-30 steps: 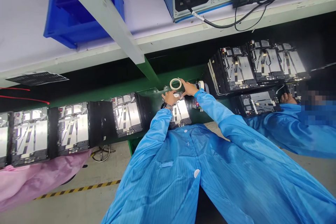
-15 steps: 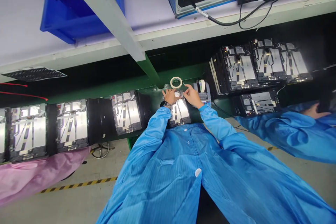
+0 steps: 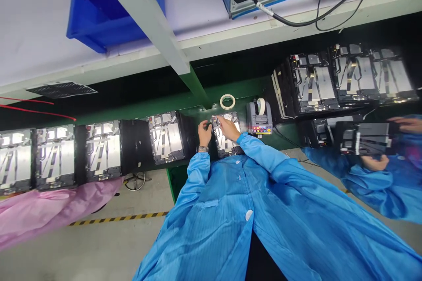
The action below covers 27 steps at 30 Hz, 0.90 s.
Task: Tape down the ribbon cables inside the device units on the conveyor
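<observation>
An open device chassis (image 3: 227, 145) with silver plates and flat cables lies on the green conveyor in front of me. My left hand (image 3: 204, 133) grips its left edge, fingers curled. My right hand (image 3: 228, 127) rests on its top part, fingers pressed down on the plate near the upper left corner. Whether a piece of tape is under those fingers is too small to tell. A white tape roll (image 3: 227, 101) lies just behind the chassis. A grey tape dispenser (image 3: 259, 117) stands right of it.
More open chassis line the belt to the left (image 3: 166, 137) and stand stacked at the right (image 3: 311, 83). A co-worker in a blue sleeve (image 3: 372, 184) holds a chassis (image 3: 362, 138) at the right. Blue bins (image 3: 108, 13) and a cabled box sit on the shelf above.
My right hand came back from the tape roll and dispenser down onto the chassis. My left hand shifted to the chassis's left edge. The co-worker lifted a chassis at the right.
</observation>
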### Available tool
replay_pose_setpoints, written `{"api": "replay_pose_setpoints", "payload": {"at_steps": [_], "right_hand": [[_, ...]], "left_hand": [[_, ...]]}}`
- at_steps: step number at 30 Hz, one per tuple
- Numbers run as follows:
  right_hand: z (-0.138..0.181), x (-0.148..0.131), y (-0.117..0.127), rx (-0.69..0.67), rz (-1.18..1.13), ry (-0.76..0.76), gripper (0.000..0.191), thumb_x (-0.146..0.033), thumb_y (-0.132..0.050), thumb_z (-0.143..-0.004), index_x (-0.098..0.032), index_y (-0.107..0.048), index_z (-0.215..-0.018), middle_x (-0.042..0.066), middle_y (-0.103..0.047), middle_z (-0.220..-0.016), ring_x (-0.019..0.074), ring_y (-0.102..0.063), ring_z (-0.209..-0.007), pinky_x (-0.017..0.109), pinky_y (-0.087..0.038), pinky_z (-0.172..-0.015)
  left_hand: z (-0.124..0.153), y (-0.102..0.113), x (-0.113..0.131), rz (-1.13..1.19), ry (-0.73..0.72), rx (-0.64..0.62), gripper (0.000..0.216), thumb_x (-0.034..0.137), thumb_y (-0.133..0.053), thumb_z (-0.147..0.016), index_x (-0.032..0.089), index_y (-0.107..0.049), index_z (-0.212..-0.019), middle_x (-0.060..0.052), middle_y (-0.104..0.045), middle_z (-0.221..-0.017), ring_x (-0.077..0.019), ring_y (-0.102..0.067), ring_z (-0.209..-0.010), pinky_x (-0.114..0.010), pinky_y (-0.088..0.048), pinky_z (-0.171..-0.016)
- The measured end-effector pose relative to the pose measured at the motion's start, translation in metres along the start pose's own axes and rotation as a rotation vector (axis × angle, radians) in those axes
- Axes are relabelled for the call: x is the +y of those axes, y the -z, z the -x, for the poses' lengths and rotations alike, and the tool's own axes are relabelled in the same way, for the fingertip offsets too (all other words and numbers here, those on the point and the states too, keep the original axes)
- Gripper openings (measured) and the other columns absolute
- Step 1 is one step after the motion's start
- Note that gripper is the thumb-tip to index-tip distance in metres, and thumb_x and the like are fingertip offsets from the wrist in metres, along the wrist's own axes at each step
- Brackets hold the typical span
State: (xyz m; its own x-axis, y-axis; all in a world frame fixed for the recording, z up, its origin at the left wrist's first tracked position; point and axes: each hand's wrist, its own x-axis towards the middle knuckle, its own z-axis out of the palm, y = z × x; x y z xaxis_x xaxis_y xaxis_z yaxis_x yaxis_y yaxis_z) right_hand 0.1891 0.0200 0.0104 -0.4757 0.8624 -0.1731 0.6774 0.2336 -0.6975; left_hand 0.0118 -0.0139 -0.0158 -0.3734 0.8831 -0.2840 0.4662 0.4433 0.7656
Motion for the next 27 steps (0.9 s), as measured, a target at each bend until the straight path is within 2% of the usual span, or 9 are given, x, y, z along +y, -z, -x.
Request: {"api": "replay_pose_setpoints", "payload": {"at_steps": [6, 9, 12, 18, 21, 27], "right_hand": [[-0.011, 0.000, 0.008, -0.003, 0.052, 0.129, 0.071, -0.008, -0.054, -0.091, -0.018, -0.040, -0.160, 0.017, -0.064, -0.141, 0.0274, -0.062, -0.125, 0.039, -0.049, -0.106], [-0.011, 0.002, 0.009, -0.040, 0.077, 0.137, 0.068, -0.005, -0.050, -0.091, -0.019, -0.043, -0.157, 0.016, -0.063, -0.145, 0.0259, -0.062, -0.126, 0.039, -0.050, -0.106], [-0.016, 0.003, 0.012, -0.062, 0.100, 0.105, 0.065, -0.005, -0.046, -0.093, -0.020, -0.044, -0.156, 0.012, -0.068, -0.137, 0.0236, -0.066, -0.115, 0.034, -0.051, -0.098], [-0.039, 0.000, 0.019, -0.076, 0.074, 0.127, 0.065, -0.006, -0.050, -0.091, -0.019, -0.047, -0.154, 0.009, -0.073, -0.116, 0.0223, -0.066, -0.098, 0.029, -0.050, -0.085], [-0.046, -0.002, 0.019, -0.080, 0.057, 0.145, 0.064, -0.005, -0.051, -0.090, -0.018, -0.049, -0.152, 0.009, -0.072, -0.114, 0.0224, -0.066, -0.095, 0.031, -0.050, -0.085], [-0.049, -0.001, 0.015, -0.087, 0.010, 0.234, 0.068, 0.000, -0.050, -0.085, -0.019, -0.053, -0.150, 0.010, -0.068, -0.120, 0.0226, -0.063, -0.106, 0.033, -0.050, -0.093]], "left_hand": [[0.005, -0.008, -0.007, 0.105, -0.003, -0.042, 0.042, 0.026, -0.071, -0.092, 0.020, -0.062, -0.133, -0.014, -0.061, -0.145, -0.0204, -0.065, -0.126, -0.033, -0.054, -0.104], [0.006, -0.007, -0.005, 0.091, 0.021, -0.064, 0.042, 0.026, -0.071, -0.092, 0.021, -0.062, -0.133, -0.014, -0.060, -0.146, -0.0211, -0.065, -0.126, -0.034, -0.055, -0.103], [0.007, -0.006, -0.002, 0.082, 0.045, -0.079, 0.041, 0.027, -0.071, -0.092, 0.022, -0.063, -0.132, -0.013, -0.059, -0.147, -0.0212, -0.065, -0.127, -0.033, -0.055, -0.103], [0.004, -0.013, -0.004, 0.112, 0.066, -0.060, 0.037, 0.028, -0.071, -0.093, 0.021, -0.066, -0.129, -0.013, -0.063, -0.145, -0.0206, -0.068, -0.123, -0.036, -0.054, -0.107], [0.002, -0.017, -0.009, 0.144, 0.075, -0.067, 0.035, 0.028, -0.069, -0.094, 0.020, -0.067, -0.128, -0.012, -0.066, -0.141, -0.0184, -0.070, -0.119, -0.035, -0.055, -0.106], [0.000, -0.024, -0.014, 0.190, 0.078, -0.059, 0.033, 0.029, -0.068, -0.094, 0.019, -0.068, -0.126, -0.012, -0.070, -0.137, -0.0180, -0.071, -0.116, -0.036, -0.055, -0.105]]}}
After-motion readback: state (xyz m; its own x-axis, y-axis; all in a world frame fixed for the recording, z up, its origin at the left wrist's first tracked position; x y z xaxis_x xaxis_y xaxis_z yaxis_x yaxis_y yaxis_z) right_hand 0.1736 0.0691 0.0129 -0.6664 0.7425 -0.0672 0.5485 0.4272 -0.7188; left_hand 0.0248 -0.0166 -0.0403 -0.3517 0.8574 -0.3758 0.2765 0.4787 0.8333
